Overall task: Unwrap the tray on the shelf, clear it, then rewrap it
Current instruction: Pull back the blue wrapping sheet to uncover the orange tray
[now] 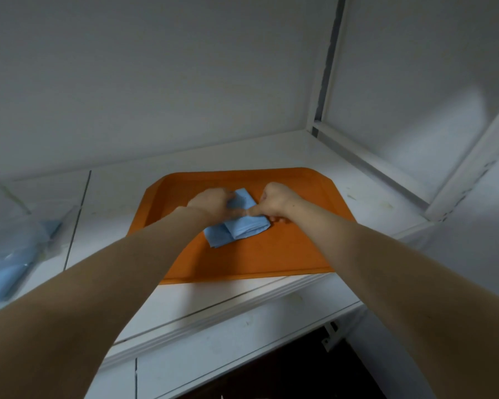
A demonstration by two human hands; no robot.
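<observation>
The orange tray [242, 260] lies flat on a white shelf [372, 200], its near edge close to the shelf's front lip and its far edge short of the back wall [156, 82]. No wrapping covers the tray. Near the middle of the tray, a little toward its far side, sits a folded blue wrap [242, 230], a small thick bundle with several layers showing and one corner pointing toward the tray's near left side.

Both hands are on this bundle. The left hand [213, 201] grips the wrap's far left part with its fingers curled over the fabric. The right hand [277, 200] pinches the wrap's right part, the thumb pressed onto the top fold and the other fingers curled down at the bundle's right edge, their tips touching the tray floor. Both bare forearms reach in from the near side and cross the tray's near rim.

Left of the tray, well apart from it on the same shelf, lies a clear plastic bag [9, 254] with blue material inside. Beyond the tray's far right corner stands a white upright frame post [326, 67].
</observation>
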